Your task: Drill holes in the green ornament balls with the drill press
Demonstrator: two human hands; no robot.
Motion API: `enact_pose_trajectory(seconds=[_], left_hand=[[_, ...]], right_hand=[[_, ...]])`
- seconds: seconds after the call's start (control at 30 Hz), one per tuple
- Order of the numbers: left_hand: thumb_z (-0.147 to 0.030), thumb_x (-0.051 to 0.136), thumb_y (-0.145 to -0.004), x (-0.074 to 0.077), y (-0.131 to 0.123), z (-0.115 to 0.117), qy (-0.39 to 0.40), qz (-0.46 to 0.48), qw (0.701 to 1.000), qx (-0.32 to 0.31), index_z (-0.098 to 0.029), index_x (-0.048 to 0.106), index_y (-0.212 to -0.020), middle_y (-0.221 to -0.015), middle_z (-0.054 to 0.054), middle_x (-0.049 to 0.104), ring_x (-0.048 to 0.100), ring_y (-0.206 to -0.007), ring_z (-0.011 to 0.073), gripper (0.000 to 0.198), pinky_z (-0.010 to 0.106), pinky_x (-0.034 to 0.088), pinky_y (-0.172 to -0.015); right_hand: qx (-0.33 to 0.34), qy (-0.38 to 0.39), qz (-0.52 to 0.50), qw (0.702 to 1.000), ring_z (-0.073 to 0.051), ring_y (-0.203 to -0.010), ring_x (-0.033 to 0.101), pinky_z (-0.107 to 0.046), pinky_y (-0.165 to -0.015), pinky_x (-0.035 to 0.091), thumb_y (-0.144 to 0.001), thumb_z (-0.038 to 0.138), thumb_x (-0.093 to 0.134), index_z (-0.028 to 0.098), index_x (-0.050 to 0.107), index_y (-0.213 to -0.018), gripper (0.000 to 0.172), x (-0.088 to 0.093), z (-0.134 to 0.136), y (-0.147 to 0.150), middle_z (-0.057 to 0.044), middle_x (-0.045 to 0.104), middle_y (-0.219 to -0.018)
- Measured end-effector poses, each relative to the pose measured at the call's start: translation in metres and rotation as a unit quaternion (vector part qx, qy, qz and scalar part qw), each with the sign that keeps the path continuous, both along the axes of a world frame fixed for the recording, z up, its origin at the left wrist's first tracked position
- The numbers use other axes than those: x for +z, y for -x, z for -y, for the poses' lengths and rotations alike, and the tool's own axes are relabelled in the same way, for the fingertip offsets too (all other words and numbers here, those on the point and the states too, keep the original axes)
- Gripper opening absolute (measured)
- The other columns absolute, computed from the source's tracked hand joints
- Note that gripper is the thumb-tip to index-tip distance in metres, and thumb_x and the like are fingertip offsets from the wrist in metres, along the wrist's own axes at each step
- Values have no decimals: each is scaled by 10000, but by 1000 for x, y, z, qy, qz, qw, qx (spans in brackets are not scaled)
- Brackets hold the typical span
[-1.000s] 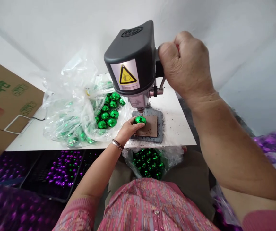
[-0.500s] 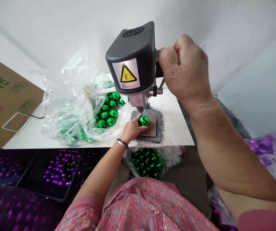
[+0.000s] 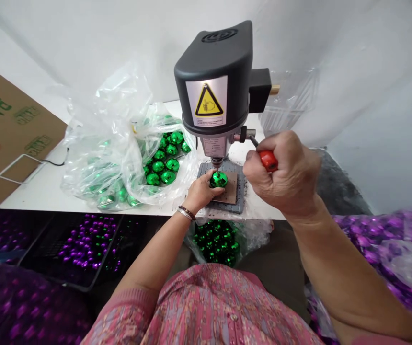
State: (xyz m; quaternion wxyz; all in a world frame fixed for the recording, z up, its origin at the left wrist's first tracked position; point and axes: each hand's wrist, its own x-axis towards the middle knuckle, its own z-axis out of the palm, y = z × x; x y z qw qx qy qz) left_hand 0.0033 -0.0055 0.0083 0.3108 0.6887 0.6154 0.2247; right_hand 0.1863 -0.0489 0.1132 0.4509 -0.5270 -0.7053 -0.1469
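Observation:
A small bench drill press (image 3: 216,91) with a dark grey head stands on a white table (image 3: 48,191). My left hand (image 3: 200,191) grips a shiny green ball (image 3: 219,179) and holds it on the brown pad of the drill's base plate (image 3: 237,199), right under the drill bit. My right hand (image 3: 285,175) is closed round the red-knobbed feed lever (image 3: 268,160), which is now low, beside the base.
A clear plastic bag (image 3: 120,153) of green balls lies left of the drill. Another bag of green balls (image 3: 218,239) hangs below the table edge. A crate of purple balls (image 3: 84,239) sits lower left, a cardboard box (image 3: 8,129) far left, and purple bags (image 3: 389,239) right.
My right hand has pulled the lever from high beside the drill head down to table height. The drill bit has come down onto the green ball, which my left hand keeps steady.

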Motion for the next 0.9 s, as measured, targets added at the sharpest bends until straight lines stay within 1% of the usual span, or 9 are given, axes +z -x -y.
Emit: enact_pose_trajectory(seconds=[0.13, 0.27, 0.33, 0.4, 0.53, 0.67, 0.77, 0.83, 0.9], left_hand=[[-386, 780, -710, -2, 0, 0, -2, -24, 1000, -7, -246, 591, -1387, -915, 27, 714, 603, -759, 183, 717, 281, 471, -729], [-377, 789, -704, -5, 1, -1, 0, -14, 1000, -9, -250, 585, -1392, -949, 25, 716, 610, -780, 184, 729, 277, 476, -732], [-380, 796, -698, -6, 2, -1, 2, -7, 1000, -9, -255, 583, -1396, -961, 21, 718, 620, -801, 191, 740, 283, 483, -745], [-379, 803, -694, -7, 3, -1, 7, 4, 1000, -6, -252, 579, -1405, -985, 27, 724, 635, -835, 206, 756, 295, 492, -769], [-346, 822, -677, -9, 4, -1, 3, 28, 1000, -5, -233, 586, -1404, -1136, 61, 723, 657, -983, 249, 773, 326, 502, -871], [-341, 831, -672, -11, 5, -2, -2, 48, 999, -8, -238, 593, -1396, -1199, 62, 716, 653, -1068, 260, 769, 329, 495, -929], [-342, 825, -681, -11, 6, -1, -4, 48, 999, -13, -237, 592, -1395, -1151, 56, 732, 665, -1014, 251, 758, 326, 503, -893], [-343, 816, -687, -11, 6, 0, -2, 48, 999, -13, -234, 588, -1397, -1094, 49, 743, 670, -947, 242, 753, 321, 510, -843], [-349, 808, -691, -12, 5, 0, -1, 48, 999, -12, -229, 585, -1400, -1065, 46, 744, 668, -910, 238, 753, 319, 510, -811]], right_hand=[[10, -8, 18, 1000, -160, -698, 542, -329, -706, 456, -870, 344, 436, 213, 525, -815, 168, -12, -2, -2, -24, 504, -697], [10, -17, 31, 999, -167, -717, 553, -333, -708, 451, -865, 340, 436, 219, 535, -854, 157, -20, -3, -3, -29, 513, -708], [12, -41, 40, 998, -165, -705, 550, -330, -691, 442, -863, 327, 439, 221, 529, -866, 139, -25, -4, -3, -26, 519, -708], [4, -85, 54, 995, -159, -692, 550, -320, -669, 433, -862, 300, 448, 224, 516, -877, 103, -29, -4, -3, -20, 533, -715], [-3, -175, 67, 982, -142, -650, 543, -299, -638, 429, -843, 235, 482, 229, 479, -920, 77, -39, -5, 0, 0, 549, -708], [-39, -164, 48, 985, -149, -632, 540, -304, -616, 433, -861, 259, 447, 235, 463, -898, 47, -49, -6, 4, -3, 536, -692], [-39, -155, 23, 987, -156, -636, 539, -310, -615, 437, -872, 279, 446, 241, 448, -898, 46, -59, -7, 7, -4, 533, -698], [-16, -167, 11, 986, -149, -607, 525, -302, -601, 430, -871, 267, 459, 241, 432, -892, 44, -64, -6, 9, 8, 522, -683], [11, -190, -6, 982, -135, -589, 519, -285, -588, 425, -870, 235, 471, 237, 427, -897, 52, -64, -6, 11, 17, 523, -682]])
